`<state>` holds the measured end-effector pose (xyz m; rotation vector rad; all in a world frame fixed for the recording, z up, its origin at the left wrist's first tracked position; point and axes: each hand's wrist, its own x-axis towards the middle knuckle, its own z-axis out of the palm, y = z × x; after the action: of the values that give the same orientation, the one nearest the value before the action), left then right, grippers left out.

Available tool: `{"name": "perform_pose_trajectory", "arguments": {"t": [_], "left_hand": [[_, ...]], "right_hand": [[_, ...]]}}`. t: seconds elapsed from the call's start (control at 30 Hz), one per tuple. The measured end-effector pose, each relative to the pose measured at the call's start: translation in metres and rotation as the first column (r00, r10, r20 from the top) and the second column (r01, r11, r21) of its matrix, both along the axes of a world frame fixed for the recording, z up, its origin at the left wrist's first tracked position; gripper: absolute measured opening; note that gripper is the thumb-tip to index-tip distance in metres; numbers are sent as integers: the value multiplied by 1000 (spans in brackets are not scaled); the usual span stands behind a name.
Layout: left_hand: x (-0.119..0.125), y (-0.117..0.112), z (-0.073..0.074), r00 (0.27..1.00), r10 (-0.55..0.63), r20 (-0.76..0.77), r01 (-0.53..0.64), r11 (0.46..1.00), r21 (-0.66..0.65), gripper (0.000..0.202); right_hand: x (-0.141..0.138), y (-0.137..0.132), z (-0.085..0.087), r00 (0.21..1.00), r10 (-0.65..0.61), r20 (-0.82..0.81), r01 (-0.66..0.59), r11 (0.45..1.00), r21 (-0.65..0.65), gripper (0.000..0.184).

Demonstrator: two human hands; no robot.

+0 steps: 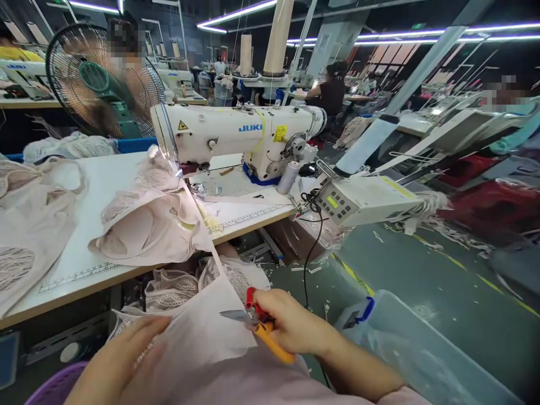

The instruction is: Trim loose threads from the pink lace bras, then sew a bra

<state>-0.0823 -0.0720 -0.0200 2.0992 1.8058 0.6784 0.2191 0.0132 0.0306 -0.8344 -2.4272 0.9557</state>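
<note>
My right hand (291, 323) is closed round a pair of scissors (270, 337) with red and orange handles. The blades are parted and point left over a pale pink fabric piece (202, 320) on my lap. On the left, my left hand (126, 354) lies with its fingers stretched out beside that fabric, slightly blurred. A narrow pale strip (217, 259) runs from the sewing machine (223, 135) down towards the lap. Under the machine's needle end, a pale pink bra (147, 225) rests on the white table (97, 180), its cups facing up.
More pale garments (37, 208) lie at the table's left. A control box (363, 197) juts out on the right, its black cable hanging down. A clear plastic bin (405, 343) stands at lower right, a purple basket (54, 385) at lower left. Behind the table is a large fan (97, 79).
</note>
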Motion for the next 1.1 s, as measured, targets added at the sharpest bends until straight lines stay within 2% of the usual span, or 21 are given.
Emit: {"name": "perform_pose_trajectory", "arguments": {"t": [0.1, 0.13, 0.2, 0.27, 0.33, 0.4, 0.43, 0.5, 0.57, 0.67, 0.77, 0.87, 0.97, 1.1], "left_hand": [[42, 54, 25, 982, -74, 173, 88, 993, -73, 39], [53, 68, 28, 960, -119, 253, 159, 976, -147, 40], [68, 87, 31, 893, -124, 432, 264, 922, -283, 38], [73, 94, 30, 793, -60, 607, 358, 851, -384, 36], [70, 94, 27, 669, 42, 742, 438, 785, -439, 36], [65, 92, 24, 575, 141, 806, 465, 754, -464, 35], [63, 91, 22, 553, 173, 815, 452, 759, -468, 35], [59, 90, 17, 551, 185, 814, 420, 781, -462, 35], [56, 90, 12, 565, 162, 809, 421, 786, -452, 36], [53, 92, 8, 571, 151, 807, 444, 770, -459, 37], [51, 94, 7, 548, 152, 823, 478, 751, -457, 38], [50, 95, 7, 505, 183, 844, 500, 735, -458, 37], [47, 96, 5, 474, 220, 853, 501, 729, -466, 35], [42, 95, 8, 475, 210, 854, 520, 716, -466, 32]], "right_hand": [[-6, -1, 0, 996, -8, -84, 12, 999, 49, 20], [-7, -1, -1, 994, -6, -108, 13, 998, 59, 20], [-8, 0, -5, 989, 4, -145, 5, 998, 58, 20], [-7, 2, -9, 989, 1, -146, 0, 1000, 8, 23], [-3, 7, -13, 994, -1, -110, -10, 995, -99, 26], [2, 18, -14, 995, 30, -91, -50, 973, -227, 27], [4, 27, -13, 994, 62, -89, -85, 956, -281, 29], [8, 51, -9, 989, 140, -51, -149, 933, -327, 40], [8, 79, -4, 966, 239, 94, -202, 933, -298, 47], [0, 117, 3, 839, 393, 376, -301, 911, -281, 51], [-17, 137, 10, 714, 492, 499, -363, 869, -338, 52], [-37, 143, 17, 655, 525, 543, -390, 851, -352, 53], [-48, 144, 23, 642, 528, 555, -384, 849, -364, 53], [-48, 146, 20, 726, 491, 481, -322, 861, -393, 55]]}}
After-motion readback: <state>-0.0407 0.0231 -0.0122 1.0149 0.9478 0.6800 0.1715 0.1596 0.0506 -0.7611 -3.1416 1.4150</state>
